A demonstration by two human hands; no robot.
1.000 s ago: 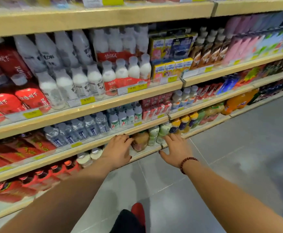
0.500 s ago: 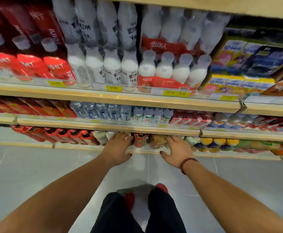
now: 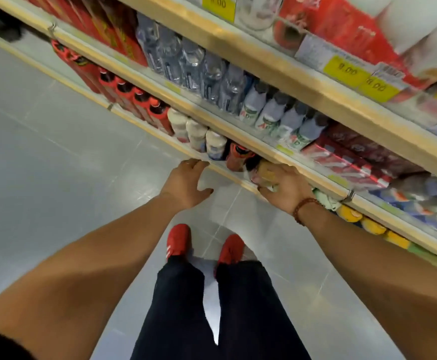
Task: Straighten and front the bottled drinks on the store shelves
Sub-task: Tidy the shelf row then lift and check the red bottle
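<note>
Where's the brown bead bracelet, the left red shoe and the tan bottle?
brown bead bracelet (image 3: pixel 303 206): head view, on its middle beads.
left red shoe (image 3: pixel 178 239): head view, on its top.
tan bottle (image 3: pixel 265 173): head view, on its bare tan side.

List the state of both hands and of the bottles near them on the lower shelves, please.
Left hand, open, fingertips at the wooden bottom shelf edge.
Right hand, grips the tan plastic bottle.
Tan plastic bottle, held at the shelf front; tilt unclear.
Red-capped dark bottle, beside the tan one, untouched.
White plastic bottles, upright in a row, untouched.
Clear water bottles, in a row one shelf up, untouched.
</note>
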